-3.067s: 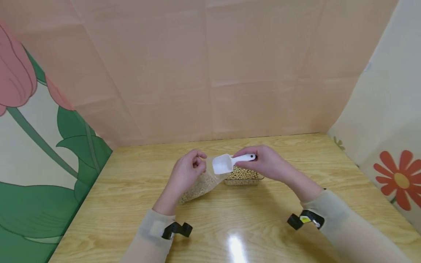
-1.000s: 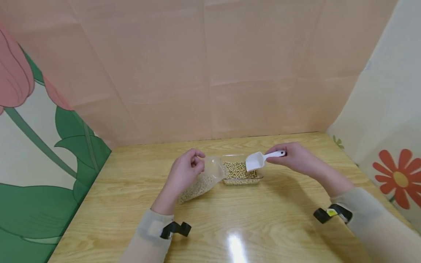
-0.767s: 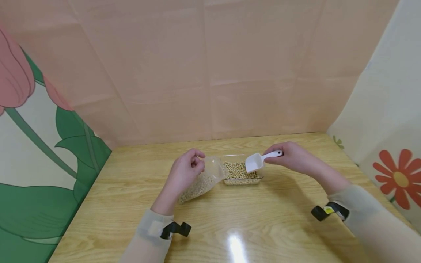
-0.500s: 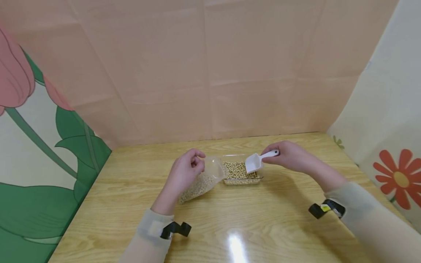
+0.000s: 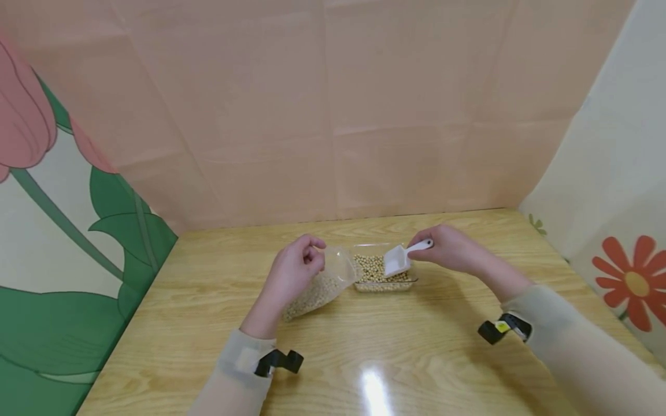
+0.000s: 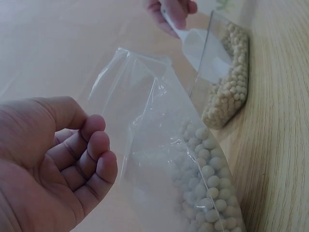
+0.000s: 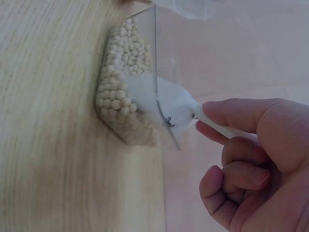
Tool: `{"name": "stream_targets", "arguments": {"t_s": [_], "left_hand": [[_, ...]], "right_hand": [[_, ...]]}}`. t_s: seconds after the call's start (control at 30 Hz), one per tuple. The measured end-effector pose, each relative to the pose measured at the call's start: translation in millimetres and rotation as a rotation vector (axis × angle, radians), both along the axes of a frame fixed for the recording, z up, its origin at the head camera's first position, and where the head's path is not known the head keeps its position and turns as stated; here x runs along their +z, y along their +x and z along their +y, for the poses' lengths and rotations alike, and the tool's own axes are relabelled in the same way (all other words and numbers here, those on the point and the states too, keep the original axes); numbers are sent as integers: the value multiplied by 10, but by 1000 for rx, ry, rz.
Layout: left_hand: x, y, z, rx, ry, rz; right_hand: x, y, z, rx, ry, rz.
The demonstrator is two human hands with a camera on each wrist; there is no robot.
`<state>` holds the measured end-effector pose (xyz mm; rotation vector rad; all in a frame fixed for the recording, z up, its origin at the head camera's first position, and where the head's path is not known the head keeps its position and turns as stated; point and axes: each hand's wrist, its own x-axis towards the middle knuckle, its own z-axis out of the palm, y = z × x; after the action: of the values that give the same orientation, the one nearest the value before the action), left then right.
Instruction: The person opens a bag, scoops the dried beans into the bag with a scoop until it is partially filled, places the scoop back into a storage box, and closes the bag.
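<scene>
My right hand (image 5: pixel 442 245) grips the handle of a white plastic scoop (image 5: pixel 397 261). The scoop's bowl dips over the rim of a clear rectangular box (image 5: pixel 385 286) into round, pale yellow soybeans (image 5: pixel 370 267). The right wrist view shows the bowl partly behind the clear wall, among the beans. At left, my left hand (image 5: pixel 296 267) pinches the upper edge of a clear plastic bag (image 6: pixel 154 116), thumb against curled fingers. The bag leans, its mouth toward the box, with similar beans (image 6: pixel 207 179) in its lower part. The bag's near top edge is hidden behind the fingers.
Everything stands on a wood-grain table (image 5: pixel 333 358). Behind it hangs a pinkish-brown sheet (image 5: pixel 333 115). Painted walls flank both sides, with a tulip (image 5: pixel 23 115) at left and a red flower (image 5: pixel 632 283) at right.
From beside the bag's mouth, the right hand has carried the scoop rightward to the box. Within the last second it has edged left, lowering the bowl. The left hand and bag have stayed put.
</scene>
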<state>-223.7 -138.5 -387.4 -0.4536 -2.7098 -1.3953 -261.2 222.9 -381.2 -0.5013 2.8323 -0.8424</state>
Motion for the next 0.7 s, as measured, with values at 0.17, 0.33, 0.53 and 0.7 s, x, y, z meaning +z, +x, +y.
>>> {"name": "stream_targets", "arguments": {"t_s": [0.17,0.33,0.53,0.7], "left_hand": [[-5,1,15,2,-2,-1],[-9,-1,43,5,-5,1],[-15,-13,37,3,-1,1],[-18,-17,31,2,0,2]], "right_hand": [[-142,-32,46,-25,-103,-72],[-301,-68,81,-40,-205,-143],[-414,-80,14,-52,-280,-187],[-483,-81,-36,-62,-331,-225]]}}
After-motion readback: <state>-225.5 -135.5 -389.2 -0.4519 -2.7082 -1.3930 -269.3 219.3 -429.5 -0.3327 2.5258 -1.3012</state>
